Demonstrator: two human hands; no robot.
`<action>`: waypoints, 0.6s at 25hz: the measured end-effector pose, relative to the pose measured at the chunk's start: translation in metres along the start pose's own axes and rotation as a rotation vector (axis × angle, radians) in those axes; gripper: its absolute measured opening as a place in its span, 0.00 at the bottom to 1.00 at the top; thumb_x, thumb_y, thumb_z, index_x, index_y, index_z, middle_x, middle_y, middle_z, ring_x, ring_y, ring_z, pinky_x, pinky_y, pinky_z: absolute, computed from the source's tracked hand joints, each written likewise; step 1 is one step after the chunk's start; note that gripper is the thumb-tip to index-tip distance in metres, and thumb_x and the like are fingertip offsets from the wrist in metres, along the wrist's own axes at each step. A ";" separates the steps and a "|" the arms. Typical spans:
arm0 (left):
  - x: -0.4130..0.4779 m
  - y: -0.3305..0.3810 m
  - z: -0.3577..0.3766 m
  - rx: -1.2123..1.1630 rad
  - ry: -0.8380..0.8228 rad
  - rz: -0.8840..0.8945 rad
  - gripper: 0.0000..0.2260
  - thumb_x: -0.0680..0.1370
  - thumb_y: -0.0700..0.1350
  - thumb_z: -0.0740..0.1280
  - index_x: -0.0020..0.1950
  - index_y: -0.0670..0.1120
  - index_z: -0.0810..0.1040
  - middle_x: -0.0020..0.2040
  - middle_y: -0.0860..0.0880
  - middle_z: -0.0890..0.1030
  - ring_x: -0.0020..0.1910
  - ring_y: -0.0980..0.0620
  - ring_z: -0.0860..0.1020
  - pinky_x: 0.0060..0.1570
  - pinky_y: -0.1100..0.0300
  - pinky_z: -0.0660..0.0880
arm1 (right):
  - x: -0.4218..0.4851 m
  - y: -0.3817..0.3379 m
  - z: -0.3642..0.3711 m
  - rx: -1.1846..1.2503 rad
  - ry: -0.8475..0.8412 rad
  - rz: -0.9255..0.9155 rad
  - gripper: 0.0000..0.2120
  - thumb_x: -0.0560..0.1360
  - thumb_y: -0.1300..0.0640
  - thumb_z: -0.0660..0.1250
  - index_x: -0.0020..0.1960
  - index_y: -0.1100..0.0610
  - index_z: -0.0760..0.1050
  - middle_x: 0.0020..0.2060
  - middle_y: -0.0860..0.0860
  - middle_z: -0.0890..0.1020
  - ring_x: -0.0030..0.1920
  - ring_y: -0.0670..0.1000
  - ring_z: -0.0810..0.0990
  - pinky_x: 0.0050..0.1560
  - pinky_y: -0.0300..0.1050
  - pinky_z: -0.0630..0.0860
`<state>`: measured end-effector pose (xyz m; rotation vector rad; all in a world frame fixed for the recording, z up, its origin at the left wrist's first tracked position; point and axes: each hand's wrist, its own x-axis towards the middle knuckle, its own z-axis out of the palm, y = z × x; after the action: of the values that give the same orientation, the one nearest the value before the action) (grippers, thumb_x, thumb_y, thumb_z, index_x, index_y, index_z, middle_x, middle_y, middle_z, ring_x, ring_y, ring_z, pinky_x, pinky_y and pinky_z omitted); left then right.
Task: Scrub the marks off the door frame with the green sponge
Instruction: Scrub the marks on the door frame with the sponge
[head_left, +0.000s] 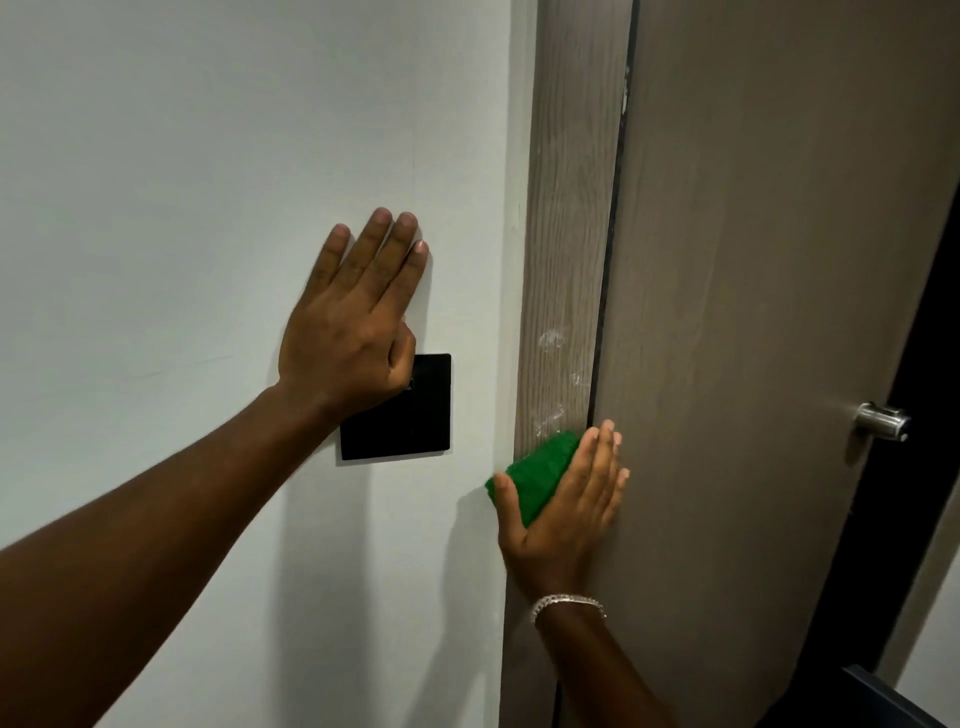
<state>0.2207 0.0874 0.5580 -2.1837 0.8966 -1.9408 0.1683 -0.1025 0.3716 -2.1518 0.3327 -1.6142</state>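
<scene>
A wood-grain door frame (566, 218) runs upright between the white wall and the door. Whitish soapy marks (553, 374) show on it at mid height. My right hand (566, 509) presses the green sponge (535, 475) flat against the frame just below those marks, fingers stretched up over it and reaching onto the door's edge. A silver bracelet sits on that wrist. My left hand (358, 317) lies flat on the wall to the left, fingers together and pointing up, holding nothing.
A black square switch plate (410, 421) is on the white wall (182, 182), partly under my left hand. The brown door (769, 260) fills the right, with a metal handle (883, 421). A dark gap lies beyond the door's right edge.
</scene>
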 end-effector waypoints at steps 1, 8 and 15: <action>0.000 0.000 -0.001 -0.001 0.001 0.004 0.29 0.74 0.43 0.54 0.76 0.39 0.61 0.77 0.38 0.63 0.77 0.40 0.59 0.76 0.42 0.55 | -0.001 -0.010 0.002 0.005 0.028 0.098 0.47 0.74 0.30 0.55 0.79 0.60 0.46 0.80 0.56 0.52 0.81 0.56 0.49 0.79 0.62 0.50; 0.000 0.002 -0.002 -0.021 0.014 -0.010 0.29 0.73 0.42 0.53 0.75 0.39 0.63 0.76 0.39 0.65 0.76 0.40 0.61 0.76 0.43 0.56 | 0.012 -0.013 0.001 0.028 0.052 0.158 0.50 0.72 0.28 0.55 0.79 0.62 0.47 0.80 0.57 0.52 0.81 0.56 0.49 0.79 0.63 0.51; 0.000 0.003 -0.002 -0.027 0.013 -0.021 0.30 0.72 0.42 0.54 0.75 0.40 0.63 0.76 0.39 0.65 0.77 0.40 0.60 0.76 0.43 0.57 | 0.025 -0.002 -0.004 0.010 0.047 0.072 0.52 0.71 0.27 0.58 0.79 0.62 0.46 0.80 0.57 0.52 0.81 0.55 0.48 0.80 0.60 0.48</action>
<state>0.2176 0.0856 0.5569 -2.2067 0.9104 -1.9660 0.1713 -0.1124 0.3947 -2.0725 0.4105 -1.6253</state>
